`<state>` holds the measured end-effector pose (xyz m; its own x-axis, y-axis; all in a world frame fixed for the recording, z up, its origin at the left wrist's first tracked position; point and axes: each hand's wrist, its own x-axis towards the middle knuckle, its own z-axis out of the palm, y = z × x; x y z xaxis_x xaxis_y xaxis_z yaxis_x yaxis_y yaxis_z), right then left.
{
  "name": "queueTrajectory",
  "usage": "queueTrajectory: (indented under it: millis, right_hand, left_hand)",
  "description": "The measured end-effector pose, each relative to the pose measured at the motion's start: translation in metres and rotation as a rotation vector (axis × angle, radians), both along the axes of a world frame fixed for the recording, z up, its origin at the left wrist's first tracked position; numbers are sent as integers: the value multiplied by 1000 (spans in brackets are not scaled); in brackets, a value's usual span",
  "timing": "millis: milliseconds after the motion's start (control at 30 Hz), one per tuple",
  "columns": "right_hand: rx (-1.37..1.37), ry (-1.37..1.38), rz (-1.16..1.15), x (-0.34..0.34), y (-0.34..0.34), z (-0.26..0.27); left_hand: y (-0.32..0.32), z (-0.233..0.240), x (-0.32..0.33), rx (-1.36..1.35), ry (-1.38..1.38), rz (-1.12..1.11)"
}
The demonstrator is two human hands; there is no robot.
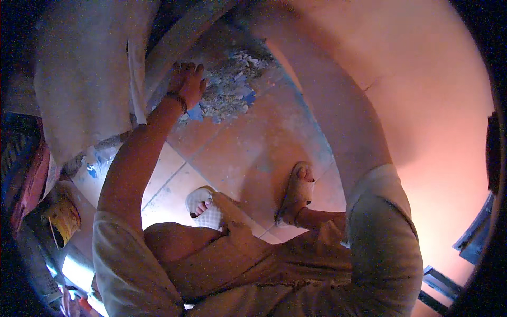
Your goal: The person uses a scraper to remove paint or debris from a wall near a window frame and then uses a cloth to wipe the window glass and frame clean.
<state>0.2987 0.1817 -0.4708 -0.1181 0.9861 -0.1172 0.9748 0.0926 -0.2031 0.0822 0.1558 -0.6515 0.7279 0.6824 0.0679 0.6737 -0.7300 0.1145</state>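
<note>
My left hand (188,85), with a dark band at the wrist, reaches forward at the upper left. Its fingers look slightly apart, and I see nothing held in them. It is beside a long pale beam or leg (178,37) and the left edge of a heap of debris (229,91); whether it touches either is unclear. The heap holds grey crumbs, pale flakes and blue scraps on the tiled floor (253,138). My right arm stretches along the wall to the dark top of the view, where the hand cannot be made out.
A pale cloth or sheet (87,79) hangs at the left. A smooth wall (427,99) rises on the right, with a dark-framed object (443,283) low beside it. A yellowish cylindrical container (63,222) lies at lower left. My slippered feet are on the tiles.
</note>
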Motion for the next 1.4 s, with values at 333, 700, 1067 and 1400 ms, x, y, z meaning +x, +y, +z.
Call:
queueTrajectory:
  millis: [333, 700, 1067, 1400]
  right_hand:
    - [39, 39, -23, 21, -15, -5]
    - [207, -5, -122, 49, -33, -16]
    - [59, -107, -43, 2, -70, -41]
    - [137, -212, 10, -8, -60, -47]
  left_hand:
    - [-9, 21, -4, -56, -13, -32]
    - [-16, 26, -12, 33, 65, -29]
    - [-45, 48, -60, -173, 41, 25]
    - [-137, 62, -123, -235, -141, -198]
